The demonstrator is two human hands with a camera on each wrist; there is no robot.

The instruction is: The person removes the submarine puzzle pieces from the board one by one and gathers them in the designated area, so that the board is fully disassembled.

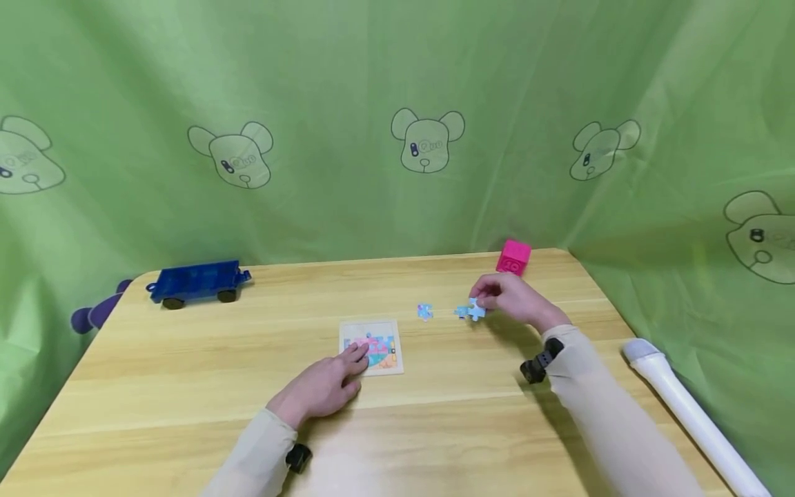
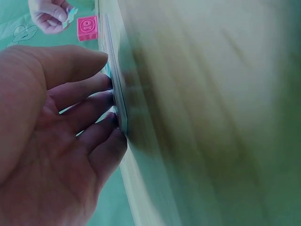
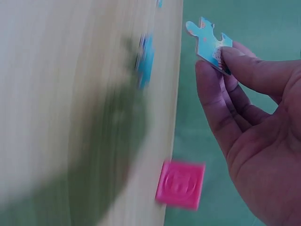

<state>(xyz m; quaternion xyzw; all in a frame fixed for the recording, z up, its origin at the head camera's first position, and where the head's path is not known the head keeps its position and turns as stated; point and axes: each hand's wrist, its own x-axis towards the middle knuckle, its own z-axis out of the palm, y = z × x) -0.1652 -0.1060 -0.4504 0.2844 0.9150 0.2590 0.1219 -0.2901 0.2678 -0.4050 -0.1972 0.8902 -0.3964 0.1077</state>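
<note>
A light-blue puzzle piece [image 3: 209,44] is pinched between thumb and fingers of my right hand [image 1: 512,298], raised above the table. Below it on the wood lies another blue puzzle piece [image 1: 461,312], partly covered by the held one in the head view. A third loose piece [image 1: 425,311] lies to its left. My left hand [image 1: 326,386] rests its fingertips on the left part of a square puzzle tray [image 1: 371,327], fingers nearly straight. Pink, teal and orange pieces [image 1: 380,351] sit joined in the tray's lower part; the fingers hide some of them.
At the back right stands a pink block [image 1: 513,257]. A blue toy wagon [image 1: 197,283] stands at the back left, near a purple object [image 1: 102,310] past the table edge. A white microphone-like stick [image 1: 689,411] lies along the right edge. Green curtain [image 1: 348,214] surrounds the table [image 1: 205,386].
</note>
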